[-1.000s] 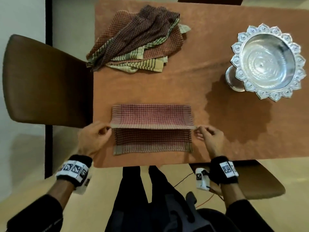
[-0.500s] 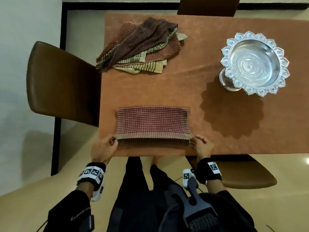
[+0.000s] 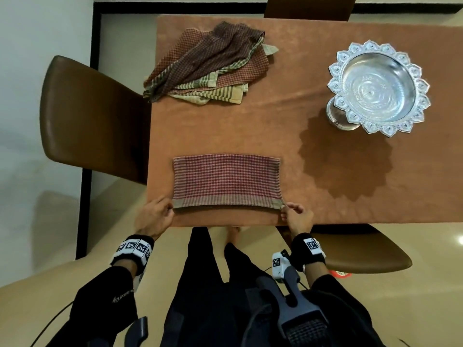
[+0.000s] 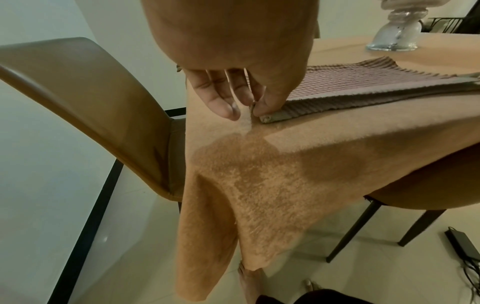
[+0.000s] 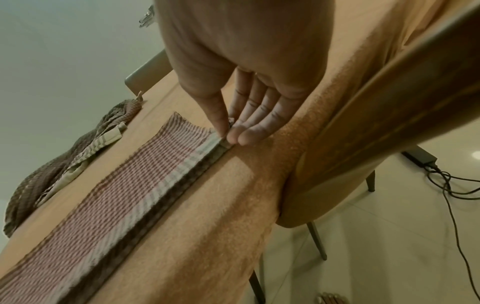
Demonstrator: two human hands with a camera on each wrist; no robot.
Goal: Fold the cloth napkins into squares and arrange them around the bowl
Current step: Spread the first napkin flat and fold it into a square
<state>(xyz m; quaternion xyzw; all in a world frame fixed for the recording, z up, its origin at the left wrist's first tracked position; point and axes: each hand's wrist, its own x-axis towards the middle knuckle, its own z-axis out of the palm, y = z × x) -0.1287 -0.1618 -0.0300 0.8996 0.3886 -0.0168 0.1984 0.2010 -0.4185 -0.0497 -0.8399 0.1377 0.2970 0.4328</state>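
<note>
A red checked napkin [image 3: 226, 180] lies folded in half as a wide rectangle near the table's front edge. My left hand [image 3: 156, 216] pinches its near left corner [image 4: 270, 118] between thumb and fingers. My right hand [image 3: 294, 215] pinches the near right corner [image 5: 223, 139] the same way. Both top corners sit over the lower layer's edge. A pile of unfolded checked and striped napkins [image 3: 208, 63] lies at the back left. The ornate silver pedestal bowl [image 3: 378, 86] stands at the back right, apart from the napkin.
An orange-brown cloth covers the table [image 3: 275, 126] and hangs over its front edge [image 4: 233, 195]. Brown chairs stand at the left [image 3: 87, 121], near right [image 3: 363, 251] and far side [image 3: 308, 7]. Cables and a power adapter [image 5: 420, 158] lie on the floor.
Both hands drew the napkin's far edge toward me over the near half, closing the fold. The top edge now lies level with the bottom edge at the table's front.
</note>
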